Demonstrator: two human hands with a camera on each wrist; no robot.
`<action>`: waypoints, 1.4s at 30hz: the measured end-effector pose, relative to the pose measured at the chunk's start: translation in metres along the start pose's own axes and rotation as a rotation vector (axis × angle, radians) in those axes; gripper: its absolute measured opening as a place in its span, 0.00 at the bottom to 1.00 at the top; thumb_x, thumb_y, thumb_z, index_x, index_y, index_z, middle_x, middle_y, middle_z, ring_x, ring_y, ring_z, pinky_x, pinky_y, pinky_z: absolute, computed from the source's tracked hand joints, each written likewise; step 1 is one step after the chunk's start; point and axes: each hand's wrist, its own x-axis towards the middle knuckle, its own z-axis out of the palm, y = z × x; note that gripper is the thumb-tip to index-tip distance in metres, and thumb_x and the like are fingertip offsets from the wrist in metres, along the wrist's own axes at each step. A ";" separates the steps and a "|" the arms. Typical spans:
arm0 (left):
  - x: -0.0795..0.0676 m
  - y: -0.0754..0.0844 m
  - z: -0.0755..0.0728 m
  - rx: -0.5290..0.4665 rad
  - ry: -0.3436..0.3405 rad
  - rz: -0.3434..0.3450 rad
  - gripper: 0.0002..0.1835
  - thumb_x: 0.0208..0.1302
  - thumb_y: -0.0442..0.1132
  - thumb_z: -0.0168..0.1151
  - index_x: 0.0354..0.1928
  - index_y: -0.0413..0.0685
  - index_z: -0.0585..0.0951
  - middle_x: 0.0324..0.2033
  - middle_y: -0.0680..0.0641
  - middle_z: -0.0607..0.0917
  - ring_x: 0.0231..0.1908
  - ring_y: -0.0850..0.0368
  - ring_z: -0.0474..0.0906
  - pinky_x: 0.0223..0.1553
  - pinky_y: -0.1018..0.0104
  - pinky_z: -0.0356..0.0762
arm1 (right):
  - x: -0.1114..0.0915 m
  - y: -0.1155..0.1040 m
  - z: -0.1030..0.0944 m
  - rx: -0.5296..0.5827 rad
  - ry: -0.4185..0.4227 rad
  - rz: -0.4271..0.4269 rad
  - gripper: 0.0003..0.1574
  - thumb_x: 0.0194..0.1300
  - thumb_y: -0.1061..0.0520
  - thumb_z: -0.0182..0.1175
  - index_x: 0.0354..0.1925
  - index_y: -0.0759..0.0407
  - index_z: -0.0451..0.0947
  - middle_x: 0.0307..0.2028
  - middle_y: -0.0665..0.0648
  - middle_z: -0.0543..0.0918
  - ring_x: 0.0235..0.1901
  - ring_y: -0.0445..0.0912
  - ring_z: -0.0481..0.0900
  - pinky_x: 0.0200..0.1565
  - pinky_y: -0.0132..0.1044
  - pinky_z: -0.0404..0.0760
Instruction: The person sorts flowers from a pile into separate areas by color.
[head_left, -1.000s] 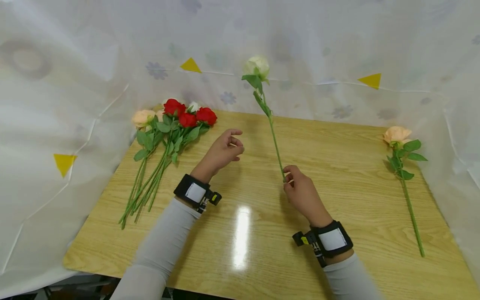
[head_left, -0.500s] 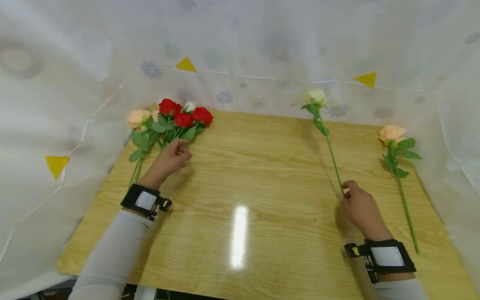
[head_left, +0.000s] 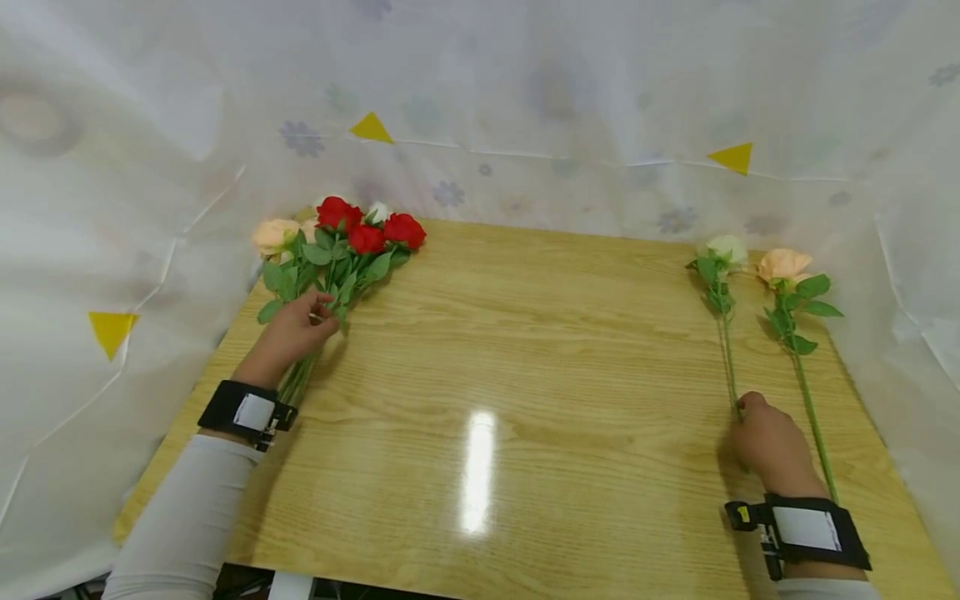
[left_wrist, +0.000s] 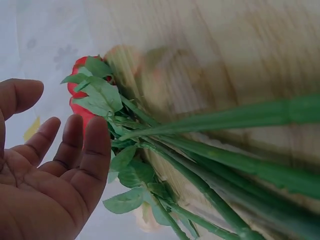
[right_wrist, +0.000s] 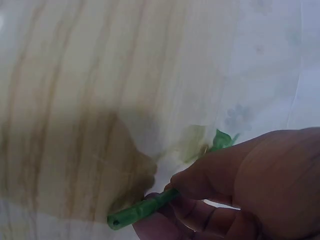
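Along the right edge of the bench (head_left: pixel 570 375), the right hand (head_left: pixel 776 446) pinches the white rose (head_left: pixel 725 252) by its stem, close to the cut end, bloom near the far edge. The peach rose (head_left: pixel 783 267) lies just beside it, nearer that right edge. By the far left corner is the bunch (head_left: pixel 333 257); the left hand (head_left: pixel 294 332), fingers spread and loosely bent, is beside its stems. Broad open wood separates the hands.
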 end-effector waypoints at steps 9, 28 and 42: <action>0.007 -0.004 0.010 0.142 -0.050 0.006 0.29 0.66 0.43 0.52 0.64 0.33 0.64 0.52 0.28 0.74 0.47 0.37 0.73 0.43 0.42 0.74 | 0.002 -0.002 0.002 -0.020 -0.049 -0.047 0.29 0.59 0.65 0.43 0.56 0.83 0.59 0.32 0.76 0.78 0.18 0.50 0.65 0.21 0.40 0.63; 0.016 -0.002 0.019 0.302 -0.006 -0.083 0.28 0.63 0.35 0.51 0.65 0.32 0.62 0.50 0.29 0.76 0.50 0.35 0.71 0.49 0.40 0.71 | 0.000 -0.001 -0.005 0.022 -0.120 -0.052 0.37 0.68 0.50 0.46 0.58 0.82 0.59 0.47 0.82 0.74 0.39 0.67 0.76 0.33 0.55 0.77; -0.002 -0.005 0.002 0.338 0.050 -0.133 0.29 0.59 0.37 0.54 0.60 0.25 0.66 0.51 0.24 0.74 0.47 0.31 0.71 0.44 0.38 0.73 | 0.002 0.006 -0.012 0.080 -0.139 0.028 0.45 0.71 0.39 0.40 0.61 0.81 0.55 0.50 0.83 0.71 0.40 0.66 0.76 0.31 0.51 0.78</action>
